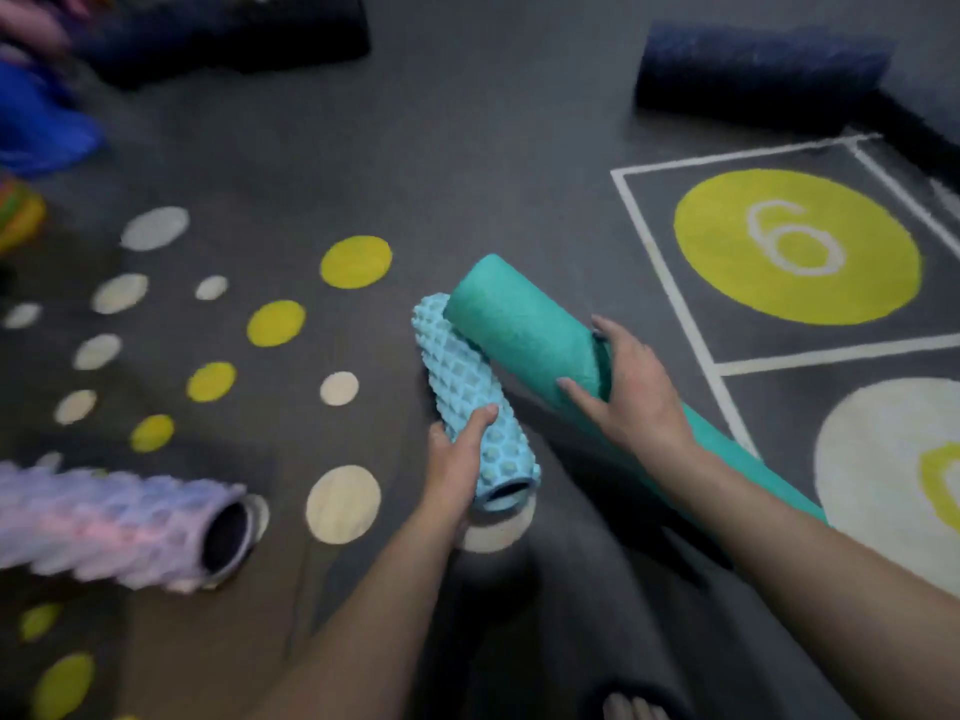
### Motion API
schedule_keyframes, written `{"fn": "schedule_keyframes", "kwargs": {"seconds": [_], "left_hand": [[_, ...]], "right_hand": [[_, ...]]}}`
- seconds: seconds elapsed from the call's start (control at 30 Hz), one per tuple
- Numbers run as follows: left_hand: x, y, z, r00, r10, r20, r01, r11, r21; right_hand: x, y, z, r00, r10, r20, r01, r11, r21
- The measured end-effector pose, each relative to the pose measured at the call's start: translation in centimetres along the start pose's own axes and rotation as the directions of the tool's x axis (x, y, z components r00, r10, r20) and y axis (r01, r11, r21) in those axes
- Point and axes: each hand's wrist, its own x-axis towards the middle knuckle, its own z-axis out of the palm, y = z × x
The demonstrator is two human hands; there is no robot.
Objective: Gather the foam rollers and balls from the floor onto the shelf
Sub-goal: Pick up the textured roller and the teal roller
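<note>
Rollers in hand: two. Left hand (pixel 457 459) is wrapped around the near end of a pale blue knobbed roller (pixel 470 402), thumb on top among the bumps; the hollow end faces the camera and the far end tilts away and upward. Right hand (pixel 631 387) is spread over a smooth teal roller (pixel 511 324), fingers across its upper side, with a longer teal cylinder (pixel 748 459) running back under the forearm; whether these are one piece or two cannot be told. The teal roller's far end lies against the far end of the blue one, the two crossing in a narrow V.

Floor (pixel 467 163): dark grey, marked with yellow and cream dots and a white-lined square holding a yellow disc numbered 6 (pixel 795 246).

Items on the floor: a lilac ridged roller (pixel 114 522), blurred, at lower left; a dark navy roller (pixel 758 75) at upper right; another dark roller (pixel 228 33) at upper left. Blurred coloured objects sit at the left edge, unidentifiable.

Sandalled toes (pixel 631 706) show at the bottom edge.
</note>
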Motion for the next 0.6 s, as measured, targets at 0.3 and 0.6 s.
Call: {"fn": "schedule_keyframes", "kwargs": {"seconds": [0.3,0.6], "left_hand": [[3.3,1.4,-21.5,0.886,-0.023,-0.464,-0.050,0.988,-0.144],[1.2,1.1,-29.6,0.892,0.237,-0.384,-0.147,0.957,0.249]], "right_hand": [[3.9,-4.8,8.6,0.690,0.368,0.623,0.055,0.831,-0.553],[4.1,-17.1,15.2,0.852,0.010,0.524,0.257,0.864,-0.434]]}}
